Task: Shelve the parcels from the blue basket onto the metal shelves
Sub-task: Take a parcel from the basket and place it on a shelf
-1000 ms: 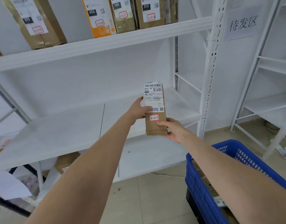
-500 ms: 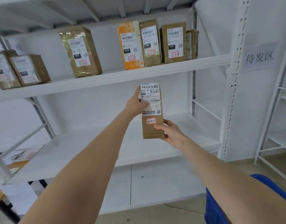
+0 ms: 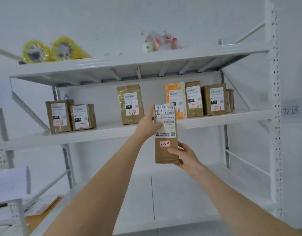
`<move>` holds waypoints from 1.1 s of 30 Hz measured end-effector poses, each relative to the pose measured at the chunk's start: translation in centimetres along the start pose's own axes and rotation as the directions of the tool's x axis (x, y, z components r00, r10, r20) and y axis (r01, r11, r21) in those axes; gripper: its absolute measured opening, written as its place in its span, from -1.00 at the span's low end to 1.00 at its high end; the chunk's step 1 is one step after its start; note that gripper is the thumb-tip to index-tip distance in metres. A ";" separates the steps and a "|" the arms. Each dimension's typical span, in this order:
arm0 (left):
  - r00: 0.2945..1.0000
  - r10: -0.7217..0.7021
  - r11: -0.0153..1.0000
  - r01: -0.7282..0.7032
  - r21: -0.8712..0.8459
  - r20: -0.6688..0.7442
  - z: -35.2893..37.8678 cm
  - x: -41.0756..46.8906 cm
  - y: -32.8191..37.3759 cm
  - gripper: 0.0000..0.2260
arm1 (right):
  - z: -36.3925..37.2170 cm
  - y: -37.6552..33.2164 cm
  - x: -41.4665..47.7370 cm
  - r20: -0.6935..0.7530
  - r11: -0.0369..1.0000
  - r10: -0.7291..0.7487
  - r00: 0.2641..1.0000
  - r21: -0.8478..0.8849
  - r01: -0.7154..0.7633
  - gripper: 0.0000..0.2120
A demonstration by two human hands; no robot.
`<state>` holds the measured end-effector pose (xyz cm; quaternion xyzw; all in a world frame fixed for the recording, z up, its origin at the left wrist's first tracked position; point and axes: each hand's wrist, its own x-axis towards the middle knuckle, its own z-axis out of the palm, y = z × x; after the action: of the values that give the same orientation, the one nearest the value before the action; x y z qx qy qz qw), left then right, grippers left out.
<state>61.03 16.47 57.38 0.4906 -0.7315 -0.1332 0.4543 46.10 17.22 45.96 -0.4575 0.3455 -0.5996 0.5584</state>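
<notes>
I hold a tall brown parcel (image 3: 165, 150) upright in front of the white metal shelves (image 3: 215, 119); it has a white shipping label and a red-framed tag reading 3-2-5. My left hand (image 3: 147, 124) grips its upper left edge, thumb across the label. My right hand (image 3: 184, 156) grips its lower right corner. The parcel's top overlaps the front edge of the middle shelf, between a brown parcel (image 3: 130, 104) and an orange parcel (image 3: 176, 99). The blue basket is out of view.
Several labelled parcels stand along the middle shelf, two at the left (image 3: 71, 115) and brown ones at the right (image 3: 214, 99). Yellow tape rolls (image 3: 51, 50) and a plastic bag (image 3: 159, 42) lie on the top shelf. The lower shelf board (image 3: 189, 193) lies below my arms.
My view has tilted upward, bringing the top shelf in and taking the basket out. Both hands have raised the parcel from in front of the lower shelf up to the middle shelf's edge.
</notes>
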 end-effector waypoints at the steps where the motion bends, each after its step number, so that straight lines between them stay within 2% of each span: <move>1: 1.000 0.004 1.000 -0.004 -0.017 -0.006 -1.0 0.0 -0.2 -0.22 | 1.0 -0.2 0.0 -0.002 1.000 -0.013 1.000 -0.003 0.013 -0.48; 8: 0.992 0.118 0.992 -0.119 -0.036 -0.041 -7.3 1.4 1.0 -0.21 | 6.1 -3.2 0.9 -0.013 0.991 -0.129 0.992 -0.041 0.128 -0.45; 15: 0.971 0.209 0.976 -0.216 -0.044 -0.119 -10.9 6.3 3.9 -0.37 | 8.0 -7.6 5.9 0.016 0.976 -0.205 0.979 -0.076 0.206 -0.38; 21: 0.955 0.241 0.971 -0.238 0.037 -0.171 -9.6 10.8 3.9 -0.37 | 7.3 -9.7 11.2 0.066 0.921 -0.273 0.960 -0.269 0.281 -0.46; 26: 0.958 0.219 0.975 -0.208 0.078 -0.185 -7.0 14.2 3.2 -0.39 | 5.9 -9.9 15.4 0.094 0.787 -0.335 0.937 -0.518 0.334 -0.48; 29: 0.963 0.187 0.982 -0.177 0.070 -0.195 -5.7 15.8 2.4 -0.40 | 5.4 -9.7 17.1 0.130 0.744 -0.359 0.924 -0.558 0.368 -0.54; 33: 0.966 0.160 0.986 -0.147 0.078 -0.205 -4.6 17.7 1.1 -0.39 | 5.3 -9.0 19.2 0.143 0.714 -0.365 0.920 -0.591 0.375 -0.53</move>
<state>62.16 3.35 70.08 0.4576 -0.7190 -0.0221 0.5227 48.64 0.03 59.21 -0.6766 0.4163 -0.5521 0.2532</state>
